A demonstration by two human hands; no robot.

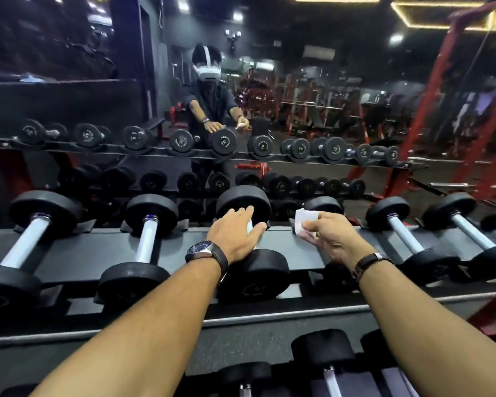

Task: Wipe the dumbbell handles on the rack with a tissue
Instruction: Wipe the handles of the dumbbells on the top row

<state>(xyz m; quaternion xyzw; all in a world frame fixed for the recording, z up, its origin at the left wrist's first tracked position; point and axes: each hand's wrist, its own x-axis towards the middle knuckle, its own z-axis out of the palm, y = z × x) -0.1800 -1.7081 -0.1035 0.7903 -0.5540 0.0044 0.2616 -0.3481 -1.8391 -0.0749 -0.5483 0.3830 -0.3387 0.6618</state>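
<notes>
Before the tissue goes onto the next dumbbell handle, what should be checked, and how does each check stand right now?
1. Tissue in hand: ok. The right hand pinches the white tissue.
2. Dumbbell steadied: ok. The left hand rests on the middle dumbbell, covering its handle.
3. Tissue on a handle: not ok. It sits above the rack shelf, beside the dumbbell.
4. Handle free for wiping: not ok while the left hand covers it.
5. Tissue clean enough: cannot tell.
</notes>
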